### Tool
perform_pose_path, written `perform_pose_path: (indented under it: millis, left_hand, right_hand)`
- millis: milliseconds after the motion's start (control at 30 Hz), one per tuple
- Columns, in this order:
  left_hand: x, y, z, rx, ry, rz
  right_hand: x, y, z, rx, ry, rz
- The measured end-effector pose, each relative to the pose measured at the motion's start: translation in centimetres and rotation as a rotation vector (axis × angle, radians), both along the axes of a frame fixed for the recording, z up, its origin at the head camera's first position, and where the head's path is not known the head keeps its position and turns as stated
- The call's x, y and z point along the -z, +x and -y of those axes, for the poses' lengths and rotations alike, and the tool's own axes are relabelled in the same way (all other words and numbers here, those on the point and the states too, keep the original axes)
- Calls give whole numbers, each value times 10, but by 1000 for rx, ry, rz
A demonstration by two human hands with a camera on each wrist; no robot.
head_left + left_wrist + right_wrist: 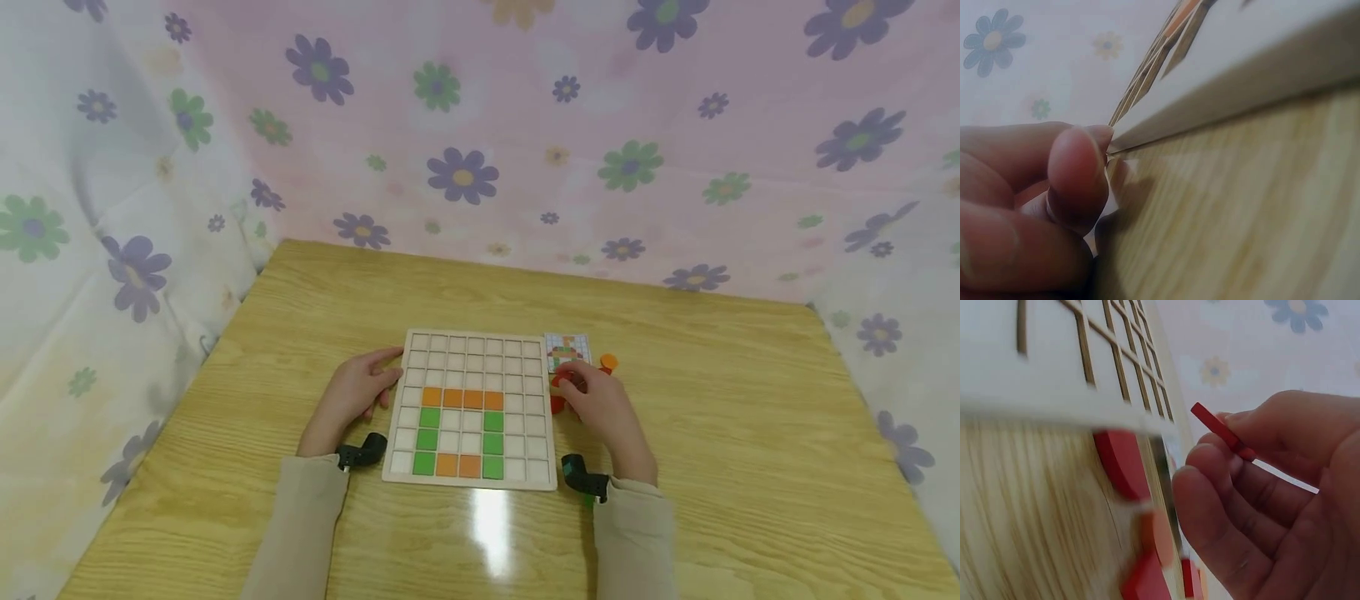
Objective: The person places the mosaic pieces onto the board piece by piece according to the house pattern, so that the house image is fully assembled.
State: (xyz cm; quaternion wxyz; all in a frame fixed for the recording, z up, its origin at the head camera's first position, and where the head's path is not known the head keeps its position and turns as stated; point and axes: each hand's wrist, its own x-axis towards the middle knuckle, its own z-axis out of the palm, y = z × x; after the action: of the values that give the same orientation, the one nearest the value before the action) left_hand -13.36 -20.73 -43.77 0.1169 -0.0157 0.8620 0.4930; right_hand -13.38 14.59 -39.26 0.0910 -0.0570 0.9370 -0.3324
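Observation:
A wooden grid board (472,484) lies flat on the table, with orange tiles (462,399) and green tiles (427,440) set in some of its cells. At the board's left edge rests my left hand (356,387), its fingertips touching the side; the left wrist view shows this contact close up. Just beyond the right edge, my right hand (606,410) pinches a thin red tile (1213,422) between thumb and fingers, raised off the table. Below that hand lie loose red pieces (1124,464), partly hidden by it in the head view.
A small printed card (567,344) with a coloured grid picture lies by the board's upper right side. Close to it is an orange round piece (608,362). A green piece (588,500) shows partly under the right wrist camera (576,475). Flowered cloth (461,175) hangs behind the table.

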Motion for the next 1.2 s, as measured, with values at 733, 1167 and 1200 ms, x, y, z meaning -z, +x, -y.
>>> perform_pose_path:
  millis: [733,1167,1200]
  left_hand:
    - [-2,0,1,2,14,12]
    - [-5,1,4,37,48,45]
    - [-5,1,4,40,48,50]
  right_hand:
    - [7,1,68,-136,-260,52]
    - [14,-3,106,-223,-224,26]
    - [14,-3,108,-220,-221,28]
